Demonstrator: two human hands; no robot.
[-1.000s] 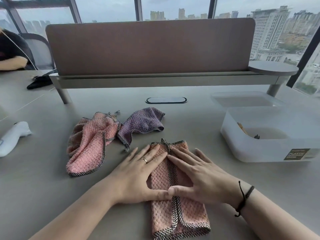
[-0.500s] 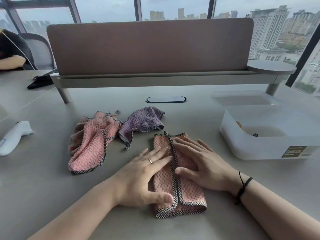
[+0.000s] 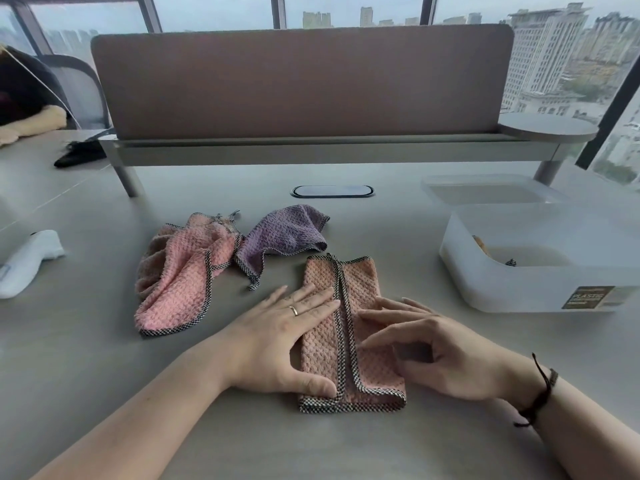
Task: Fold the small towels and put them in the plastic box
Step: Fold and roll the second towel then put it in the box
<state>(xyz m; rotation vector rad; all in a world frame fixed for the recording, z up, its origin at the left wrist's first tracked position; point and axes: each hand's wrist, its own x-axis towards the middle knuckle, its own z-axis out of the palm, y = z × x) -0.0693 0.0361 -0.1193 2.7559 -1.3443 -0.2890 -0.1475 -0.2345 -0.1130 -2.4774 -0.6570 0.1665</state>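
The right hand (image 3: 446, 351) has lifted its palm, apparently only fingertips (image 3: 372, 315) touching the towel (image 3: 360, 292).

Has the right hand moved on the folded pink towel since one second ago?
Yes. The right hand has slid toward the person, away from the oval grommet in the table, and lifted its palm; only its fingertips touch the folded pink towel.

Folded pink towel (image 3: 360, 327) lies flat on the tabletop (image 3: 86, 368), both side flaps meeting along a checkered seam. Left hand (image 3: 277, 344) presses flat on its left half, thumb at the near edge. Right hand (image 3: 440, 355) rests fingertips on the right half, fingers arched. Crumpled pink towel (image 3: 180, 275) and purple towel (image 3: 280, 233) lie beyond, touching. Plastic box (image 3: 540, 268) stands at right, lid (image 3: 485, 188) behind it.
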